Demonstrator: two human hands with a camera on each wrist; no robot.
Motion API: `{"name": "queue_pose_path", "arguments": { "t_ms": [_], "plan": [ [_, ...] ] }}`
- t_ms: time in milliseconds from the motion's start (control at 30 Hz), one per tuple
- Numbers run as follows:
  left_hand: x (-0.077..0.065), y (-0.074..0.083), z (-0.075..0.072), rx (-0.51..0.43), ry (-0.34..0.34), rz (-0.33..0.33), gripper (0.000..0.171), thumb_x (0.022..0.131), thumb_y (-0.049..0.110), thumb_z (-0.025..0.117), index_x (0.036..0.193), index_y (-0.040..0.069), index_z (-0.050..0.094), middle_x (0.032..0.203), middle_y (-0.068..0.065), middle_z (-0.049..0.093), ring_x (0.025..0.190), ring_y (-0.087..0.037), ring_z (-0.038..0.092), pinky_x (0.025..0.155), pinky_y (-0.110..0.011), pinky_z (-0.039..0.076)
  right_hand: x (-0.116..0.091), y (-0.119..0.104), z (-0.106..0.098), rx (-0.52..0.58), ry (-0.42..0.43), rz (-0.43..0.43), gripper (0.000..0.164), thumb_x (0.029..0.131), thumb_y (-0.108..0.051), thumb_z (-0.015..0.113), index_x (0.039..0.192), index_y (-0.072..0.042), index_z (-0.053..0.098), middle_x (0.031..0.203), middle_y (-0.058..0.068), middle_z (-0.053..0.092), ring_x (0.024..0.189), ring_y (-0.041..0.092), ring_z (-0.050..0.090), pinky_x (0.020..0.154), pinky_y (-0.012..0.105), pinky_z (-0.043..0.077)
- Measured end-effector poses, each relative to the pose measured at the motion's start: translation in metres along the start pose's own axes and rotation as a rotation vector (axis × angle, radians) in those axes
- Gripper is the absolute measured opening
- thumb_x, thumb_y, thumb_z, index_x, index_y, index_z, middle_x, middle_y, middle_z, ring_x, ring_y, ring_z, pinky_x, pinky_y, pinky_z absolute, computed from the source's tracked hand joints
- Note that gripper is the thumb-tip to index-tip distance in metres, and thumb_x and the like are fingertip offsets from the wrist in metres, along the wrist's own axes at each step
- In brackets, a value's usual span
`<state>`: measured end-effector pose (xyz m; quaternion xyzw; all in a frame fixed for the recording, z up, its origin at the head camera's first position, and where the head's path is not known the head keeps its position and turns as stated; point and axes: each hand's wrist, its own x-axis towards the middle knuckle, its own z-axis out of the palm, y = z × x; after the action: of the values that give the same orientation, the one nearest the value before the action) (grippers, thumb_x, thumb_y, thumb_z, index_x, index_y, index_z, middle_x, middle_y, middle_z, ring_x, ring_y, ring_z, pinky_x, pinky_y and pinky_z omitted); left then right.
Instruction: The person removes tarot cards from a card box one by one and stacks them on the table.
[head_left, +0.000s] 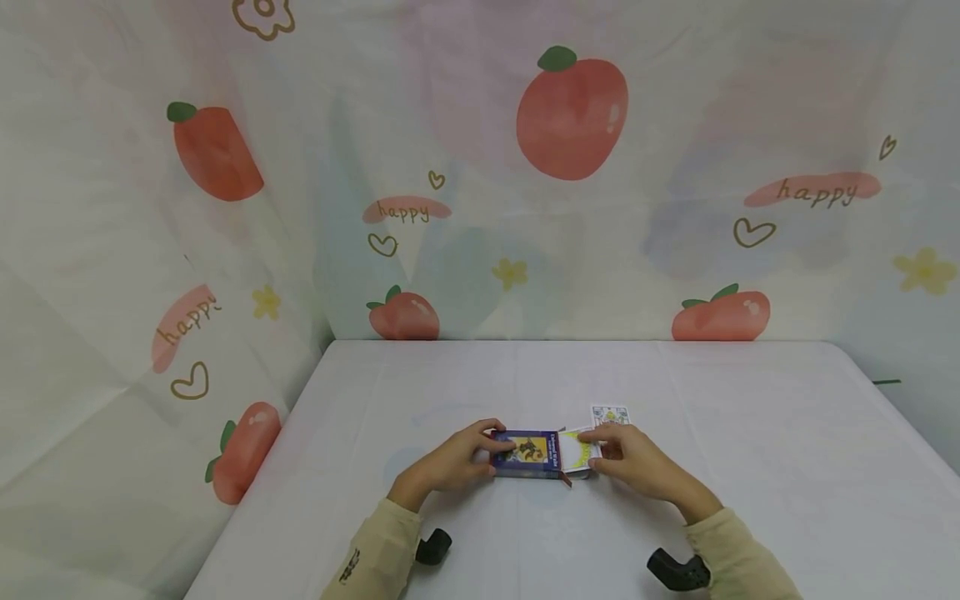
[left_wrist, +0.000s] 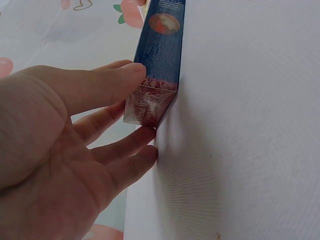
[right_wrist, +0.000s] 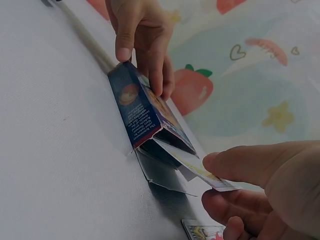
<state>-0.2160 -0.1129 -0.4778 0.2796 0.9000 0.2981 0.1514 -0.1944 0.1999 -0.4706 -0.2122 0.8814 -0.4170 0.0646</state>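
Note:
A dark blue tarot card box (head_left: 527, 451) with a yellow picture on top lies on the table, its right end open and a flap hanging down. My left hand (head_left: 453, 460) grips its closed end; in the left wrist view the thumb lies on one edge, other fingers at the shrink-wrapped end (left_wrist: 150, 106). At the open end, my right hand (head_left: 637, 462) pinches a white card with yellow markings (right_wrist: 197, 169) between thumb and fingers. That card sticks partly out of the box. Just behind the right hand lies another patterned card (head_left: 611, 414).
A white cloth covers the table (head_left: 420, 375). Behind and to the left hang pale sheets (head_left: 465, 125) printed with fruit, hearts and "happy". Black curved pieces (head_left: 677, 571) sit beside both sleeves.

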Motion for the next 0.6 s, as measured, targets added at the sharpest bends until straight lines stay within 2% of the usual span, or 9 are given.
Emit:
{"name": "queue_pose_path", "arguments": {
  "t_ms": [267,467,600],
  "plan": [
    [0.0007,0.0003,-0.0002,-0.007,0.000,-0.007,0.048,0.094,0.008,0.070,0.139,0.021,0.063,0.153,-0.003,0.044,0.147,-0.027,0.040,0.119,-0.050,0.038,-0.0006,0.0005,-0.0023,0.034,-0.003,-0.024,0.040,0.085,0.003,0.070,0.124,0.008,0.066,0.096,0.010,0.060,0.073,0.004,0.044,0.059,0.019,0.040],
    [0.0002,-0.0009,-0.0003,-0.032,0.002,0.005,0.048,0.094,0.006,0.069,0.139,0.020,0.063,0.153,-0.004,0.044,0.147,-0.028,0.040,0.119,-0.051,0.037,-0.0017,0.0008,-0.0059,0.034,-0.013,-0.007,0.041,0.086,0.002,0.069,0.126,0.007,0.065,0.085,0.005,0.052,0.072,0.007,0.044,0.058,0.019,0.039],
    [0.0004,-0.0015,0.0004,-0.036,0.003,0.003,0.047,0.094,0.007,0.069,0.139,0.021,0.063,0.154,-0.004,0.044,0.148,-0.028,0.039,0.120,-0.052,0.036,-0.0024,-0.0004,-0.0079,0.041,-0.015,-0.004,0.041,0.086,0.001,0.069,0.127,0.007,0.066,0.084,0.005,0.052,0.071,0.008,0.044,0.057,0.020,0.039]
  ]
}}
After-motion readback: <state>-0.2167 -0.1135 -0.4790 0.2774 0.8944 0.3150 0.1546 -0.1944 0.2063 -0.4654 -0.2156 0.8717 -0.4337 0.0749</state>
